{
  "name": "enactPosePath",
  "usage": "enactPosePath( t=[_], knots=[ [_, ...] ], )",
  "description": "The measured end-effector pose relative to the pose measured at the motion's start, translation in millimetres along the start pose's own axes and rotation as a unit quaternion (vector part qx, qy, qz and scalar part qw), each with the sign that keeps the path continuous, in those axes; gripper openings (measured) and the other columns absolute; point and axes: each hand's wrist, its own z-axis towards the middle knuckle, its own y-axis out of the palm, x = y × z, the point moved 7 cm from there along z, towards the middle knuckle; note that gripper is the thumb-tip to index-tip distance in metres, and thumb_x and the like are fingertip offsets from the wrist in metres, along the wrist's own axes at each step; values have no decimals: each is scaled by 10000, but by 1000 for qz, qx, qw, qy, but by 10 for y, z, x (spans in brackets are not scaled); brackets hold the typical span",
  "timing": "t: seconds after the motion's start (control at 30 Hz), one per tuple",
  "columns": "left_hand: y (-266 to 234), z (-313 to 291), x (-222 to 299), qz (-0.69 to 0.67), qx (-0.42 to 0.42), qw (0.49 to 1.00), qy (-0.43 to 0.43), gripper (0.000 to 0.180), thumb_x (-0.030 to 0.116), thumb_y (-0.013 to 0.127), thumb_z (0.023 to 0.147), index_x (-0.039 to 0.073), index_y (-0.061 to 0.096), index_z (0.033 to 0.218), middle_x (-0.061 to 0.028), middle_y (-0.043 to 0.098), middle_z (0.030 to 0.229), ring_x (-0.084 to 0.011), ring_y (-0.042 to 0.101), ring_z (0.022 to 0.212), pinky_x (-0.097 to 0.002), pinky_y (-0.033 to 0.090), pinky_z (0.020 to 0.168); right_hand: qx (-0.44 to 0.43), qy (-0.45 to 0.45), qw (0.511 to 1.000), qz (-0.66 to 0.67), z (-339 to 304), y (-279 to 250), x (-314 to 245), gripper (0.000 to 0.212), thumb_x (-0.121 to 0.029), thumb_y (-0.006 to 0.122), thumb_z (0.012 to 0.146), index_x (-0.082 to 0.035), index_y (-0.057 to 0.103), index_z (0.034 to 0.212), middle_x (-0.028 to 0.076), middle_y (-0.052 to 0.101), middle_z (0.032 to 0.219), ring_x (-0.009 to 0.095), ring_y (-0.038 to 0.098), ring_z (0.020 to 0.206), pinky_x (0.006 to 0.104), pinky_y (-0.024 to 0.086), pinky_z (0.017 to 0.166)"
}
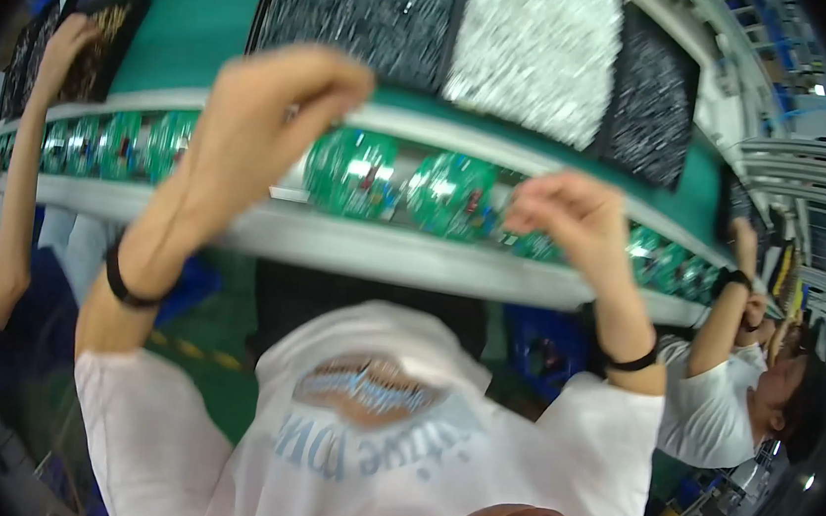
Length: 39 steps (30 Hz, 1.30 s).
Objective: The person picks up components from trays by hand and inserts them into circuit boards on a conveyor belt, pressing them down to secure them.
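Observation:
My left hand [273,110] is raised over the line, its thumb and fingers closed together, just in front of a tray of dark small parts [362,14]. Motion blurs it, and whatever may sit between the fingertips is hidden. Lower and to the right, my right hand [586,220] has its fingers pinched above the boards; what it holds, if anything, is too small to make out. Round green circuit boards [349,174] with small components run in a row along the track, and another green board [451,194] lies between my hands.
Beyond the track stand a bin of silvery-white parts [538,46] and another dark-parts bin [652,102] on a green surface. A pale rail [374,252] borders the near side. Below it is a blue crate [539,348]. Co-workers' arms reach in at left [31,142] and right [720,327].

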Motion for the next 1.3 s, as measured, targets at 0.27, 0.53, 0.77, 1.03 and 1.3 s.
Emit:
enactPosePath(
  t=[0.27,0.53,0.77,1.03,1.3],
  knots=[
    [70,-668,208,-20,61,996,-62,157,-51,709,897,-6,733,1046,-120,738,981,-231,721,851,-300,565,753,42,-12,999,33,-241,111,-12,118,-24,692,973,42,687,1071,152,759,929,197,759,815,309,621,726],
    [458,-982,-23,-204,105,952,-202,162,-48,708,929,-25,747,1085,-96,748,976,-161,716,851,-263,577,778,65,-6,984,164,-172,68,153,186,-74,622,1017,54,666,1145,162,756,979,222,760,858,323,621,786],
    [624,-1056,-160,-375,60,886,-264,197,3,673,985,-74,713,1161,-138,756,1007,-169,738,892,-272,607,818,65,-27,986,149,-257,91,180,217,-56,610,1020,72,661,1188,182,757,1018,237,764,891,321,622,808],
    [623,-965,-170,-405,28,872,-275,204,11,652,999,-74,708,1176,-165,760,1020,-194,755,909,-280,613,837,123,-74,990,-14,-337,148,41,207,0,632,1005,91,651,1190,181,753,1056,218,757,927,311,613,859],
    [416,-894,-139,-268,76,934,-223,177,-28,664,980,-88,717,1138,-154,764,1033,-195,756,924,-275,607,865,125,-170,923,-323,-271,312,-163,130,33,746,891,13,734,1019,76,716,1021,178,690,914,267,547,821]
  ],
)
